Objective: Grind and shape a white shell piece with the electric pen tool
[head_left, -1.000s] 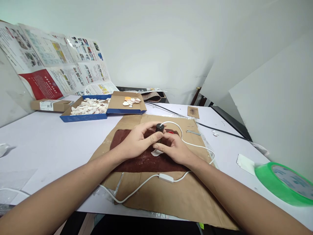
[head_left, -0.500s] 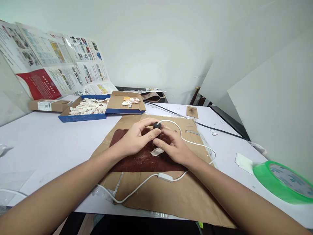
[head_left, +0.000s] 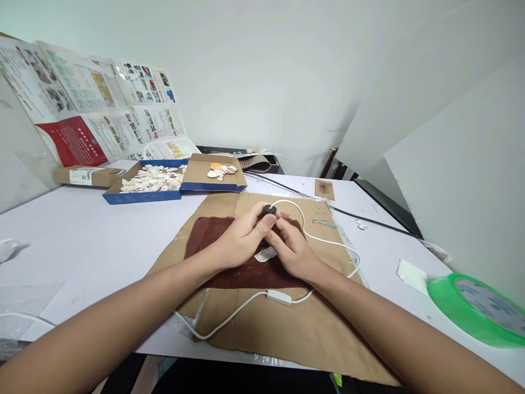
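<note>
My left hand (head_left: 243,234) is wrapped round a small black corded hand drill (head_left: 269,209), held upright with its thumb across the side. My right hand (head_left: 296,253) closes on the same tool from the right, lower down, with its fingers partly hidden. A white cable (head_left: 302,221) comes out of the tool's top. Directly below the fingers a white shell piece (head_left: 265,254) lies on a dark red cloth (head_left: 241,276); the tool's lower end is hidden, so I cannot tell if it touches the shell.
Brown cardboard (head_left: 254,323) lies under the cloth, with an inline switch (head_left: 279,296) on the cable. Tweezers (head_left: 325,223) rest at right. A blue box (head_left: 141,198) of shell pieces stands back left, its lid (head_left: 197,169) holding more. Green tape (head_left: 447,306) sits far right.
Both hands and the drill have shifted slightly right, and the fingers are drawn closer together around it. The whole view has moved a little; the shell stays on the cloth.
</note>
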Tool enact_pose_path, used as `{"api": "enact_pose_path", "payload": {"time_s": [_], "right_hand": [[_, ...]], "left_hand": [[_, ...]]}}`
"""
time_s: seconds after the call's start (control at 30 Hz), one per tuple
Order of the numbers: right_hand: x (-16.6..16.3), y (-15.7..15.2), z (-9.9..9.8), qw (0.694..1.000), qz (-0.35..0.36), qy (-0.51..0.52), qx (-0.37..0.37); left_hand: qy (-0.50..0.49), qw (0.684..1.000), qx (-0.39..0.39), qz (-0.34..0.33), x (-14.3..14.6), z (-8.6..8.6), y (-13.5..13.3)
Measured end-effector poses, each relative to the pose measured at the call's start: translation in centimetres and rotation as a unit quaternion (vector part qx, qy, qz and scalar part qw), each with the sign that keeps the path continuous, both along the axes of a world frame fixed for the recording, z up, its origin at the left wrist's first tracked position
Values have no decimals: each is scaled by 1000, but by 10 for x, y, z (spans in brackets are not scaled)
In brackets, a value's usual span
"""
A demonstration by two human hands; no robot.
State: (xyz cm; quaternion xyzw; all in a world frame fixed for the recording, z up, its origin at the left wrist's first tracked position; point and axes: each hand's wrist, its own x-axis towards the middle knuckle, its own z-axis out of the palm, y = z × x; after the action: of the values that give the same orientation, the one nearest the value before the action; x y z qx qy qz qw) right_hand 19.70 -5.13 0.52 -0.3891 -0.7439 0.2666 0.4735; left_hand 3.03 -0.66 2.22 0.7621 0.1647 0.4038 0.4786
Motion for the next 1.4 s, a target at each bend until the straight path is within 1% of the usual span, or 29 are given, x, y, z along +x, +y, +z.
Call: {"api": "enact_pose_path", "payload": {"time_s": [0.1,0.23,0.37,0.43,0.5,0.57,0.67,0.7,0.77,0.9,1.07,1.3,1.4], "right_hand": [[-1,0,-2,1000,1,-7,-13],[-4,1,-3,1000,4,-26,13],[-7,3,-7,999,16,-29,42],[-8,4,-10,997,5,-34,65],[-8,4,-12,995,-13,-46,91],[-8,3,-12,992,-24,-60,106],[-8,2,-10,991,-33,-71,108],[-8,2,-10,991,-34,-69,105],[-8,3,-10,992,-33,-60,104],[-8,4,-13,992,-46,-61,105],[-7,3,-14,989,-66,-65,113],[-8,3,-16,991,-76,-58,98],[-8,3,-17,992,-77,-52,88]], "left_hand": [[-31,999,-19,-6,4,-3,-1],[-42,999,-34,-2,10,-9,1],[-29,998,-31,46,16,-13,1],[-29,997,-20,74,19,-12,1],[-26,997,4,79,21,-9,3],[-17,999,14,48,22,-5,7],[-13,999,-23,-25,23,-2,13],[-18,998,-39,-40,24,-2,15],[-37,996,-58,-49,27,-4,17],[-63,996,-57,-18,34,-9,17],[-66,997,-33,30,39,-10,15],[-53,997,-26,51,38,-8,14],[-36,998,-8,60,38,-7,14]]}}
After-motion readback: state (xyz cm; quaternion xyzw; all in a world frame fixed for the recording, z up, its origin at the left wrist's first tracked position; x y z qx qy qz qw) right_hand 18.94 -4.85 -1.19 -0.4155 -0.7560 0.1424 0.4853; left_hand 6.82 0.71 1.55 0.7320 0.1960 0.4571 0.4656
